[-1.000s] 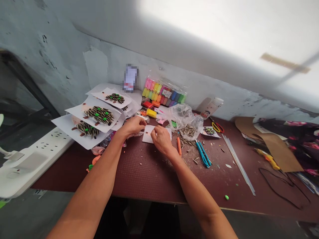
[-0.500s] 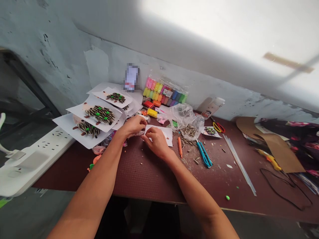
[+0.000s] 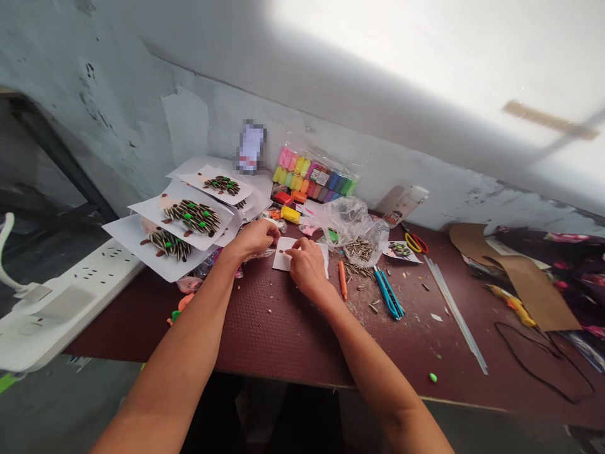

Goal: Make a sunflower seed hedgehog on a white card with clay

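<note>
1. we are holding our right hand (image 3: 307,268) over the white card (image 3: 282,261) on the desk (image 3: 255,334).
2. we are curling our left hand (image 3: 258,239) beside it.
3. we cannot tell if either grip is pinching.

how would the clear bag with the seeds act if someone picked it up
The bag would probably sag and crumple, since its film looks thin and wrinkled. The seeds inside might shift and spill, as others lie loose beside it. It is likely light, being only partly filled.
</note>
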The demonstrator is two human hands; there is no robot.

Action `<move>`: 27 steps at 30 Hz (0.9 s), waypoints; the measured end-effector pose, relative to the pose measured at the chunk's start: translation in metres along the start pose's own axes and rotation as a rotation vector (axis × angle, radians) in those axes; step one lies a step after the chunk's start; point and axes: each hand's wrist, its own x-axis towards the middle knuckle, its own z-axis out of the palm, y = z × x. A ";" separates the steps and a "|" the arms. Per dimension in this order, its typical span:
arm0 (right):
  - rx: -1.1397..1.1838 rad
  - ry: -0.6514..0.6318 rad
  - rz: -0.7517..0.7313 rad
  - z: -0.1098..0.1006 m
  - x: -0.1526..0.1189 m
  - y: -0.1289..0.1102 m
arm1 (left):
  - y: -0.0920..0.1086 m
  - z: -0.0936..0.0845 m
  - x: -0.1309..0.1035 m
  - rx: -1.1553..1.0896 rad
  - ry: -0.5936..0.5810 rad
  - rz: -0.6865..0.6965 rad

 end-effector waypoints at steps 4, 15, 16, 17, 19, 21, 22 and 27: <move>0.012 -0.021 -0.010 0.001 0.000 -0.002 | 0.001 0.000 -0.001 0.019 0.007 -0.003; 0.105 -0.007 -0.057 0.012 0.002 -0.001 | 0.001 0.000 -0.001 0.037 0.013 0.013; 0.108 -0.003 -0.052 0.013 0.002 0.000 | 0.002 0.001 -0.001 0.035 0.016 0.011; 0.110 0.002 -0.044 0.013 0.002 0.001 | 0.002 0.001 -0.002 0.033 0.016 0.009; 0.109 0.010 -0.029 0.013 0.003 0.002 | 0.003 0.000 -0.002 0.033 0.014 0.004; 0.103 0.009 -0.023 0.012 0.003 0.003 | 0.004 0.000 -0.003 0.042 0.013 0.000; 0.098 0.007 -0.022 0.012 0.003 0.002 | 0.005 -0.001 -0.003 0.047 0.015 -0.002; 0.081 0.003 -0.030 0.011 0.002 0.001 | 0.008 -0.001 -0.004 0.035 0.022 -0.002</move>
